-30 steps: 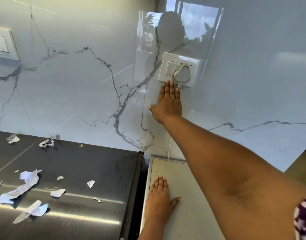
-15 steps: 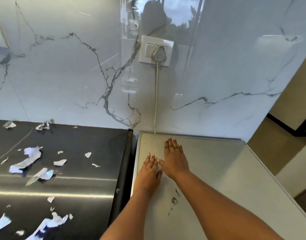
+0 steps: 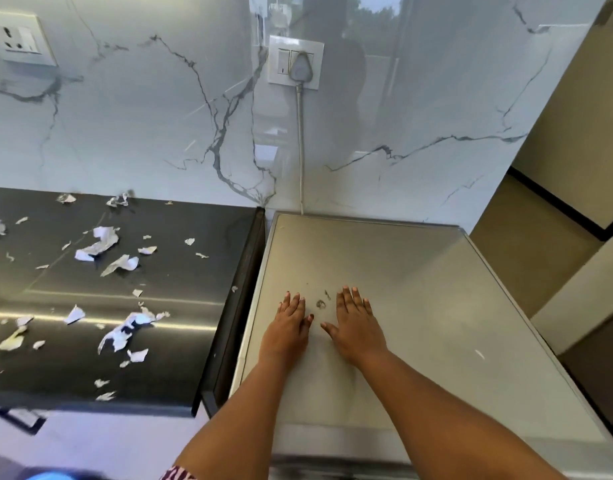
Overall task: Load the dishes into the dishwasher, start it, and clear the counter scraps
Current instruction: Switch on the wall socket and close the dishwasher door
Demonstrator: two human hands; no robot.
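The dishwasher's flat grey top (image 3: 436,289) fills the right half of the view. My left hand (image 3: 289,327) and my right hand (image 3: 355,323) both rest palm down on it, fingers straight, a small gap between them. A dark smudge (image 3: 321,304) marks the top between the hands. On the wall behind, a white plug (image 3: 300,69) sits in a socket plate (image 3: 280,60), its cable (image 3: 300,150) running down behind the dishwasher. Several torn white paper scraps (image 3: 100,242) lie scattered over the black counter (image 3: 180,289) to the left.
A glossy marble wall (image 3: 142,126) rises behind both surfaces. A second socket plate (image 3: 19,39) is at the upper left. A narrow gap separates counter and dishwasher. To the right of the dishwasher the floor and a beige wall (image 3: 568,140) show.
My right hand came down from the wall switch onto the dishwasher top. Both hands have slid back toward me and a little apart; the view has pulled back.
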